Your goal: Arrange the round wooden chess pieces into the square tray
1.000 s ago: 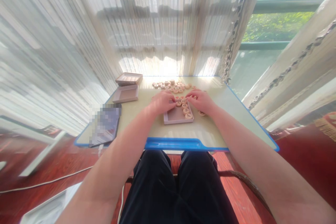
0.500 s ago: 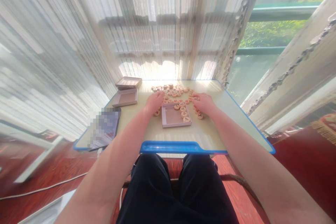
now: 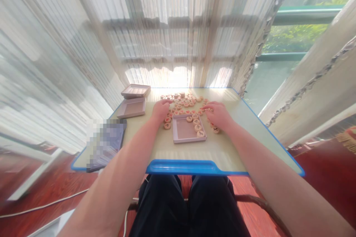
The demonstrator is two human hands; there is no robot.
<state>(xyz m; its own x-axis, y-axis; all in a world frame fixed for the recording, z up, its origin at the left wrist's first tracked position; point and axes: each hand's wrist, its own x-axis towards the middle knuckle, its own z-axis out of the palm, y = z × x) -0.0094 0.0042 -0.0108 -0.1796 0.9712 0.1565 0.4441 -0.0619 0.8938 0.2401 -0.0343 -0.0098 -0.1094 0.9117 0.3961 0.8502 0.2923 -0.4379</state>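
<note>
Discs lay around the box from nine o'clock through twelve to three, the left hand at ten and the right hand at two, well apart; whether either gripped anything, I couldn't tell. A careless sweep might have scattered them.

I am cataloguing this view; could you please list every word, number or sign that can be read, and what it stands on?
None can be read with certainty.
Round pieces in the open box: dark characters, too blurred to read.
Red-marked pieces beyond it: characters too small to read.
Dark device: partly pixelated, nothing legible.
</note>
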